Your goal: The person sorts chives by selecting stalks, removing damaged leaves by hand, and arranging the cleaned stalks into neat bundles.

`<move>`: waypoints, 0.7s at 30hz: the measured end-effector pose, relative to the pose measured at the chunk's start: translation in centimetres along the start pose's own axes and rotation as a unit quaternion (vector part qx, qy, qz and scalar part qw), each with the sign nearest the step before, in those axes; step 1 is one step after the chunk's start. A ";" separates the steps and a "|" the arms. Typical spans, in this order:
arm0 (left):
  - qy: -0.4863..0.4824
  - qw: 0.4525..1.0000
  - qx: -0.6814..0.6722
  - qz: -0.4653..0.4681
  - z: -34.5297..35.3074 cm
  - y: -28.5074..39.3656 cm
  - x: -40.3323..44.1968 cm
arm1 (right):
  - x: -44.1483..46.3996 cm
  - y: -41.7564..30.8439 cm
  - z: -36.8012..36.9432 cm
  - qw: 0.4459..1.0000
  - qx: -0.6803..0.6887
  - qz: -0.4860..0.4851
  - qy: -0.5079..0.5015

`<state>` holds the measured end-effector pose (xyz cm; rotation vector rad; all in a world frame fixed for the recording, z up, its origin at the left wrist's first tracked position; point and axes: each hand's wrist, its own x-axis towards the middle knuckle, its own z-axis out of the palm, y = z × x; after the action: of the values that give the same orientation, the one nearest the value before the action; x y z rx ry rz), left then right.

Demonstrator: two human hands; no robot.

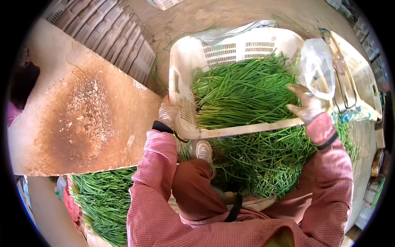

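Here, long green chives [242,90] lie in a layer inside the white plastic crate [238,130], with a loose heap of greens [267,162] on its near side. The left hand [168,113] is against the crate's left end; whether its fingers are closed there, I cannot tell. The right hand [305,105] is unclenched, fingers spread, at the opposite end, near a clear plastic bag [316,57]. A worn table [90,111] stands left.
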<state>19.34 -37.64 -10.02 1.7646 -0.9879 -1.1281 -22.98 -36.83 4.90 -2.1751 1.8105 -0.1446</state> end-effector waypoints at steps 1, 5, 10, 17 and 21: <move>0.005 1.000 -0.007 -0.010 0.3 -0.2 0.1 | 2.6 -2.7 1.5 0.997 -0.048 -0.007 -0.068; 0.012 0.993 -0.116 -0.022 0.9 -0.4 -0.3 | 11.4 -10.5 8.9 0.928 -0.106 -0.035 -0.354; 0.015 0.998 -0.043 0.038 0.6 -2.4 0.9 | 19.8 -11.3 21.9 0.944 -0.037 -0.086 -0.316; -0.004 0.992 -0.109 0.058 0.6 -1.0 0.7 | 24.3 -10.9 30.8 0.885 -0.254 -0.153 -0.360; -0.003 0.994 -0.100 0.044 0.5 -1.5 0.9 | 24.0 -10.3 31.4 0.870 -0.260 -0.134 -0.396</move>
<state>19.39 -37.98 -11.84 1.5451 -0.9141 -1.1360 -0.07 -53.31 -24.68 -2.2747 1.1310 1.1300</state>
